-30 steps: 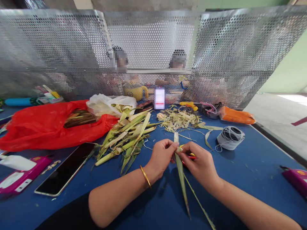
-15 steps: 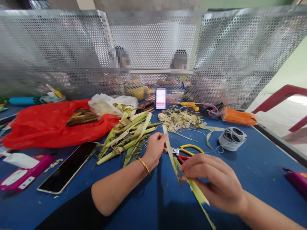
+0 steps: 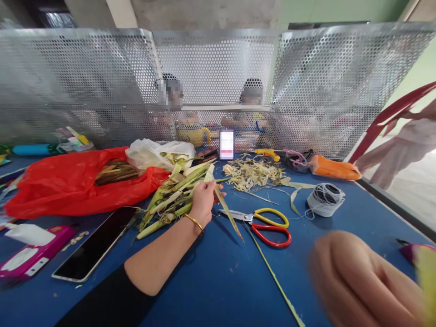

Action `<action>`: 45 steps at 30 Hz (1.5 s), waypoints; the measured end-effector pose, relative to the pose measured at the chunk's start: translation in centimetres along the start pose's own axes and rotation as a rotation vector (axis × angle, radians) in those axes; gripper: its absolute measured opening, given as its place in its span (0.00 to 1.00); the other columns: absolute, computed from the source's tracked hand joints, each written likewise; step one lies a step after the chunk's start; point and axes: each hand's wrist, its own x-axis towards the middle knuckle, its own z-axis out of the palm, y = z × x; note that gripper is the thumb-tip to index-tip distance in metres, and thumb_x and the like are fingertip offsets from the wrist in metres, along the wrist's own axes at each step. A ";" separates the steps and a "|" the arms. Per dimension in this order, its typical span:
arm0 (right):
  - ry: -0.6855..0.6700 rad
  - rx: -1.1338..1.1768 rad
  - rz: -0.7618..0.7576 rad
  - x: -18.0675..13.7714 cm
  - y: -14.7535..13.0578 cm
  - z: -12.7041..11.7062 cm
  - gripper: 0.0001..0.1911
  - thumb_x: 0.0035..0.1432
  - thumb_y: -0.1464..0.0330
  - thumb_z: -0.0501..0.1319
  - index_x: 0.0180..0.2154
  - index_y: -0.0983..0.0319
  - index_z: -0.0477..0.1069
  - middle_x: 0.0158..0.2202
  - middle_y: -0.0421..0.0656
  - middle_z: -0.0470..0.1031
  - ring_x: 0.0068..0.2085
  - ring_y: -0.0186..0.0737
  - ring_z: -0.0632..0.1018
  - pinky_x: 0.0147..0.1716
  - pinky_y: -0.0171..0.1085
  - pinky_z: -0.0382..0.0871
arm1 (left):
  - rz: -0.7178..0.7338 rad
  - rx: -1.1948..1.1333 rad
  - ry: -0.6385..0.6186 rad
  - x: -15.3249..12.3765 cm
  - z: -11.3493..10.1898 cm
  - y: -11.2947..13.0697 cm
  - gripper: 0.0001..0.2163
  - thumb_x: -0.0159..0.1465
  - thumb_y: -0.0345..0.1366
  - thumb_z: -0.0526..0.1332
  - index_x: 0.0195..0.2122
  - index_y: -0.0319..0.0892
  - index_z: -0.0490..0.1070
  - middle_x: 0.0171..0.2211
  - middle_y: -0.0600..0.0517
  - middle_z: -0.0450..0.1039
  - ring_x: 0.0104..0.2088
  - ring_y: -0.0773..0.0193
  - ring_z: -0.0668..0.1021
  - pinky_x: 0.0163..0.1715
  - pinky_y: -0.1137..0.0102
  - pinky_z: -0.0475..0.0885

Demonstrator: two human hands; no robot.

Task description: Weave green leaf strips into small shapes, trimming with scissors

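Observation:
A narrow pale-green leaf strip (image 3: 230,219) is pinched in my left hand (image 3: 203,200), its brown-tinged tip pointing down to the right. That hand is beside a pile of green and yellowish leaf pieces (image 3: 177,197). Low on the right, my right hand (image 3: 364,279) is blurred, with its fingers curled. A wider yellow-green leaf strip (image 3: 427,279) shows by it at the frame edge; the grip itself is hidden. Between my hands lie scissors (image 3: 259,222) with one yellow and one red handle, partly open. A thin green fibre (image 3: 272,272) runs from them toward the front edge.
Leaf scraps (image 3: 257,172) are heaped behind the scissors, beside a phone (image 3: 226,144) standing upright. At right are a wrapped spool (image 3: 325,200) and an orange packet (image 3: 335,168). A red bag (image 3: 68,181) and a dark phone (image 3: 98,243) lie left. Two people sit behind the perforated screen (image 3: 218,63).
My right hand has swung right and toward me, away from the left hand, with the wider leaf strip. My left hand has shifted slightly left. The scissors are now uncovered.

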 end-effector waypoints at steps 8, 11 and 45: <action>0.662 0.353 0.374 5.7 4.9 0.8 0.22 0.43 0.59 0.71 0.33 0.61 0.62 0.17 0.32 0.70 0.19 0.30 0.72 0.21 0.29 0.66 | -0.123 -0.015 -0.555 -6.1 1.2 -0.1 0.08 0.54 0.37 0.66 0.28 0.38 0.71 0.27 0.51 0.75 0.24 0.67 0.76 0.25 0.71 0.74; 0.671 0.371 0.405 5.8 6.3 1.2 0.24 0.41 0.60 0.72 0.35 0.60 0.61 0.17 0.31 0.71 0.19 0.31 0.73 0.21 0.30 0.66 | -0.190 -0.045 -0.592 -7.1 1.3 -0.2 0.08 0.53 0.36 0.67 0.26 0.38 0.72 0.23 0.53 0.72 0.23 0.67 0.75 0.24 0.71 0.74; 0.778 0.300 0.342 4.9 6.2 -1.1 0.15 0.50 0.57 0.66 0.27 0.62 0.68 0.21 0.37 0.71 0.21 0.31 0.70 0.23 0.33 0.64 | 0.087 0.360 -0.807 -8.3 0.9 0.2 0.15 0.63 0.41 0.55 0.22 0.41 0.71 0.23 0.54 0.67 0.26 0.68 0.67 0.29 0.74 0.61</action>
